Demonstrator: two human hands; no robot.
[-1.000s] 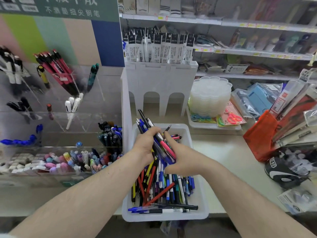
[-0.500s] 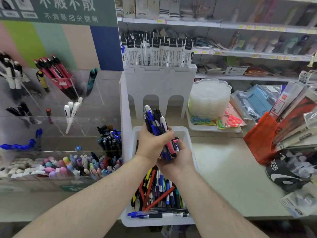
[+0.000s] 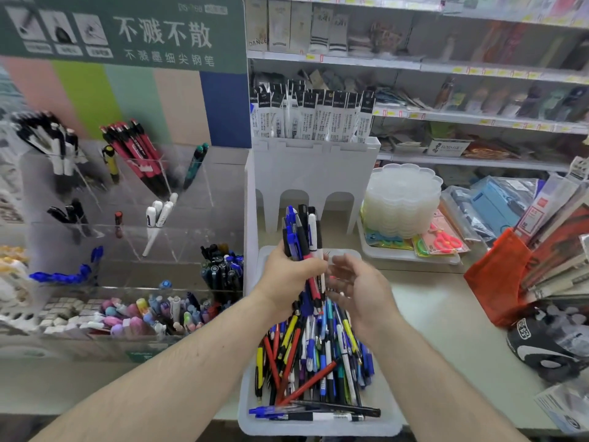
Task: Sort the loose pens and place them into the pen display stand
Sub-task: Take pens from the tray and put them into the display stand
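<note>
My left hand (image 3: 291,275) grips an upright bundle of pens (image 3: 301,232), mostly blue, black and white, above the far end of a white bin (image 3: 318,429). Just to the right, my right hand (image 3: 360,290) is apart from the bundle, fingers spread and palm turned toward it, holding nothing. Many loose pens (image 3: 314,358) of mixed colours lie heaped in the bin. The clear acrylic pen display stand (image 3: 127,199) stands to the left, with red, black, white and blue pens sorted in its tilted compartments.
A white holder (image 3: 314,173) of packaged refills stands behind the bin. A stack of clear flower-shaped trays (image 3: 403,202) sits to the right. An orange pouch (image 3: 497,279) and packaged goods crowd the right side. Erasers and small items (image 3: 127,314) fill the stand's front row.
My left hand lifted the pen bundle upright. My right hand let go of the bundle and opened, moving slightly right.
</note>
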